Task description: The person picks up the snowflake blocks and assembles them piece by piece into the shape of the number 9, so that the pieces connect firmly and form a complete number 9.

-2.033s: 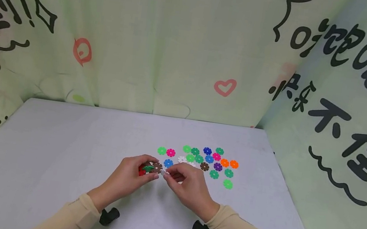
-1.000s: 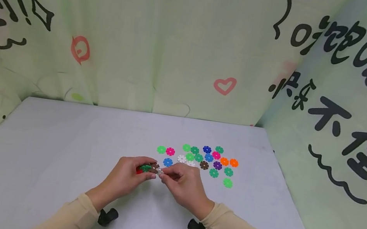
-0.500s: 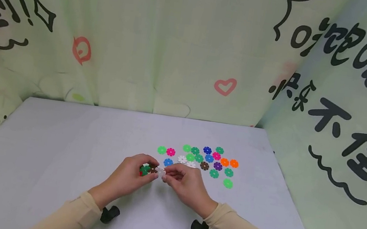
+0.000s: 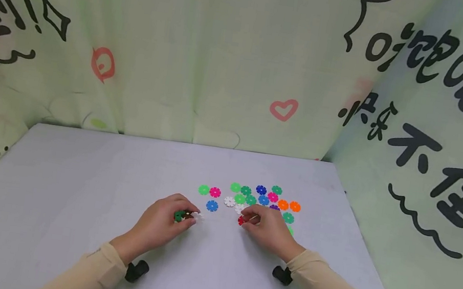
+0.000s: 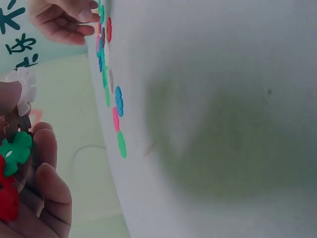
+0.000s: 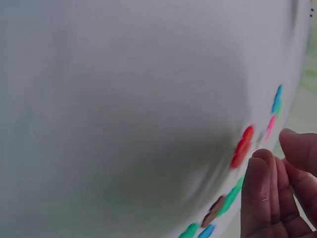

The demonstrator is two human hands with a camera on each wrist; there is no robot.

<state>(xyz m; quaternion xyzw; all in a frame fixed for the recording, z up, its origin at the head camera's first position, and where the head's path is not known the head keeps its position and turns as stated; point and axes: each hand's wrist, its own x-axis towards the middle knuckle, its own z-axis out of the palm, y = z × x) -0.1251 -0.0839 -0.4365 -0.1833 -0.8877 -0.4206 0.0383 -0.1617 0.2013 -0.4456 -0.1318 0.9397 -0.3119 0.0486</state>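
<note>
My left hand (image 4: pixel 163 216) holds a small chain of interlocking plastic snowflake discs above the table. In the left wrist view the chain runs from a white disc (image 5: pixel 28 91) through a brown disc (image 5: pixel 20 122) and a green disc (image 5: pixel 17 152) to a red disc (image 5: pixel 8 198). Its thumb presses on the white one, and the fingers partly hide the rest. Over at the right, my right hand (image 4: pixel 270 229) hovers by a loose red disc (image 6: pixel 242 147) lying on the table. Thumb and fingers are bent but apart, with nothing between them; a gap separates them from that disc.
Several loose discs lie beyond the hands, among them a blue disc (image 4: pixel 212 206), a pink disc (image 4: pixel 215 192) and an orange disc (image 4: pixel 295 207). The right hand covers some. Printed curtains (image 4: pixel 242 67) stand behind the white table (image 4: pixel 91 164).
The right hand has let go of the white disc and moved right, to the loose red disc. The white disc stays on the chain in the left hand, which has hardly moved.
</note>
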